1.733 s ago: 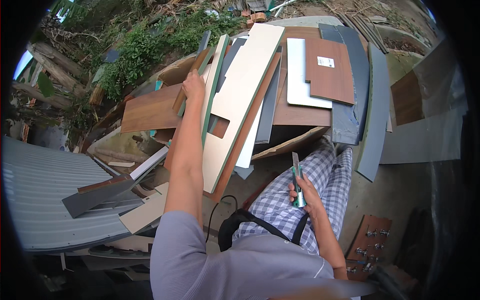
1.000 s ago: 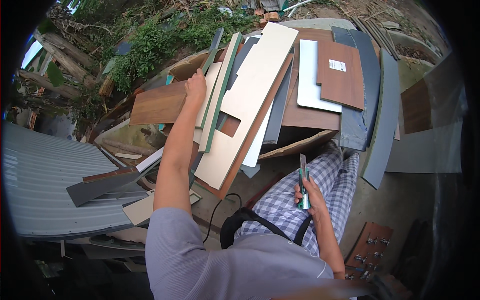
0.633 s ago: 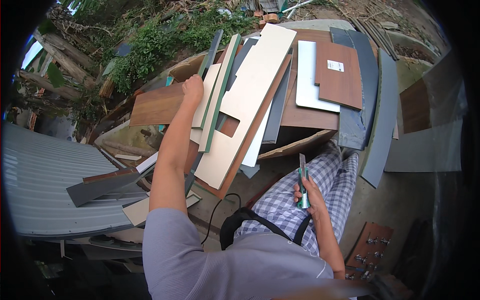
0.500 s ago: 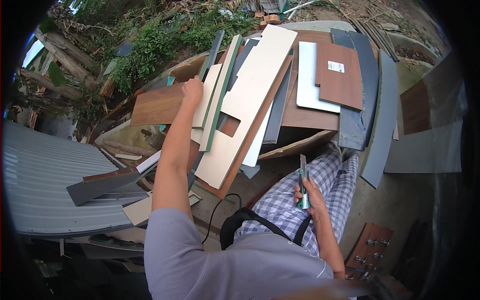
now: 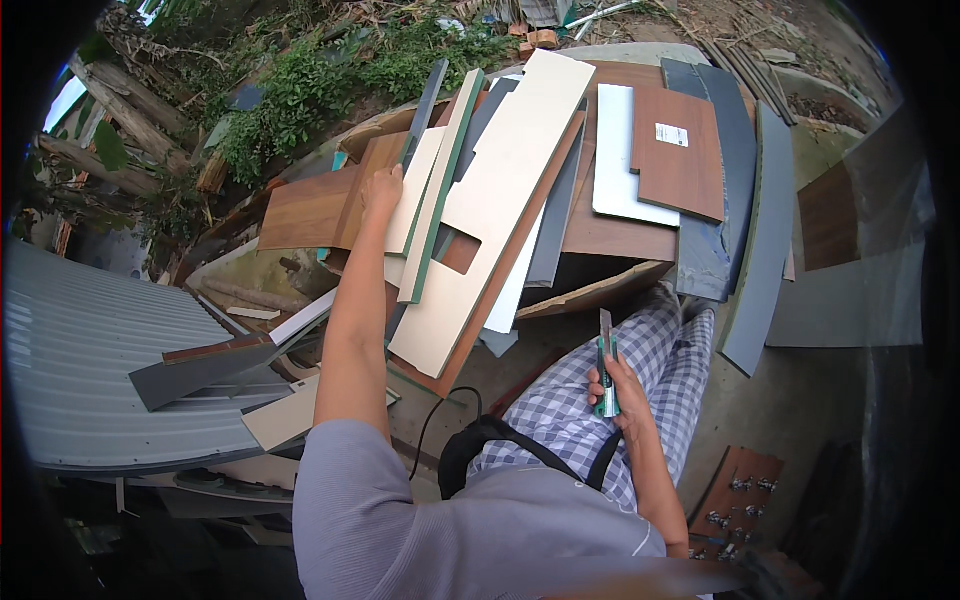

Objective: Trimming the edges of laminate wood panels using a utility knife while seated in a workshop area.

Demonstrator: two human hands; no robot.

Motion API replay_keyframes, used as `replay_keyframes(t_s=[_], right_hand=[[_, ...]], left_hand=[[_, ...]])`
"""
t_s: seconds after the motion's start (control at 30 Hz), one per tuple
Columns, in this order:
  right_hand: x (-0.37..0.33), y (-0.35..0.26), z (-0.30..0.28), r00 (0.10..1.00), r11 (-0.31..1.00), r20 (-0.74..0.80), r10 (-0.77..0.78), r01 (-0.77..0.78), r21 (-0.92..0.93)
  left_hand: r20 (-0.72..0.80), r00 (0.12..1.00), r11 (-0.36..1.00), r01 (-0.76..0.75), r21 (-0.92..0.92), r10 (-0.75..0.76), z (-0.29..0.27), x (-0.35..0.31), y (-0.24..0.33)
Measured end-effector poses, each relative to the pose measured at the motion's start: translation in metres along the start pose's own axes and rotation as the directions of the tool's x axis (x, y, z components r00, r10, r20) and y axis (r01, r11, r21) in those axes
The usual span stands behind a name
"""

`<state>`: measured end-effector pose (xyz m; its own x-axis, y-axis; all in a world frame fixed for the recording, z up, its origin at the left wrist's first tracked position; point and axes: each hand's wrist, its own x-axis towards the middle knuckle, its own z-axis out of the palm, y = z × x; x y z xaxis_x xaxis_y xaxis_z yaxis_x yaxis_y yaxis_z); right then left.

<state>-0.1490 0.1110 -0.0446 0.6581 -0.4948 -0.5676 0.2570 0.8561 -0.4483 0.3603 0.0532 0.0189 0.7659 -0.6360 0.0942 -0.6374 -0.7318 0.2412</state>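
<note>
My left hand reaches out to the stack, its fingers curled at the board edges. Which board it grips, if any, I cannot tell. Beside it lie a dark grey strip, a brown wood-grain board and a narrow cream board. A cream strip with a green edge leans next to these, and a large cream panel with cut-outs lies to their right. Over my checked trousers, my right hand is closed round a green utility knife, blade out and pointing up.
To the right lie a white panel, a brown board with a label and long grey boards. Corrugated metal sheeting spreads at left, with offcuts on it. A black cable hangs near my waist. Hinges sit on a brown board.
My left hand has shifted slightly down and left. More of the brown wood-grain board now shows beside it. My right hand and the knife have stayed in place.
</note>
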Motion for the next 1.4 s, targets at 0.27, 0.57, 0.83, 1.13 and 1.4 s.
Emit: replay_keyframes(t_s=[0.27, 0.57, 0.83, 1.13, 1.4], right_hand=[[-0.001, 0.001, 0.001, 1.0, 1.0, -0.009, 0.013, -0.012, 0.011], [-0.003, -0.004, 0.006, 1.0, 0.999, -0.001, 0.009, -0.009, -0.05], [-0.008, -0.001, 0.013, 0.999, 0.971, 0.02, -0.041, 0.045, -0.233], [-0.027, -0.009, 0.004, 0.988, 0.891, -0.014, -0.157, 0.135, -0.434], [-0.056, -0.013, 0.007, 0.939, 0.768, -0.009, -0.343, 0.275, -0.579]], left_hand=[[-0.173, 0.985, 0.973, -0.047, -0.224, 0.008, -0.001, -0.01, 0.005], [-0.288, 0.867, 0.642, -0.495, -0.585, 0.406, -0.053, -0.068, 0.167], [-0.015, 0.779, 0.377, -0.32, -0.869, 0.626, 0.04, -0.122, 0.277], [0.151, 0.864, 0.197, 0.061, -0.979, 0.48, 0.039, -0.172, 0.276], [0.333, 0.858, 0.054, 0.34, -0.939, 0.391, 0.073, -0.223, 0.247]])
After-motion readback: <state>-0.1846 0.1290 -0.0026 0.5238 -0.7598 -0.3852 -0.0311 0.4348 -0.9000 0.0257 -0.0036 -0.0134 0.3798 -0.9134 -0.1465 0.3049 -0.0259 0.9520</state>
